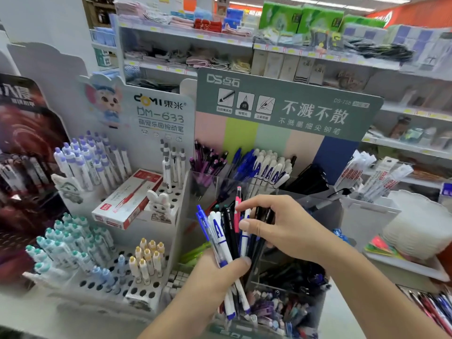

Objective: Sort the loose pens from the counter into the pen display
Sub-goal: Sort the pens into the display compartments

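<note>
left hand point(215, 272) grips pen bundle point(230, 238), lower tips hidden; right hand point(276, 228) fingering them.

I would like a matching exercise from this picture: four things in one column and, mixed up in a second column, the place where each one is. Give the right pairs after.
Things
1. bundle of mixed pens
2. red and white pen box
3. purple-capped pens
4. yellow-capped pens

Places
A. lying on the white holed stand, beside a rabbit figure
B. upper left rows of the holed stand
C. gripped in the left hand, with the right hand pinching some of them
D. lower front of the holed stand

Pairs: 1-C, 2-A, 3-B, 4-D
</note>
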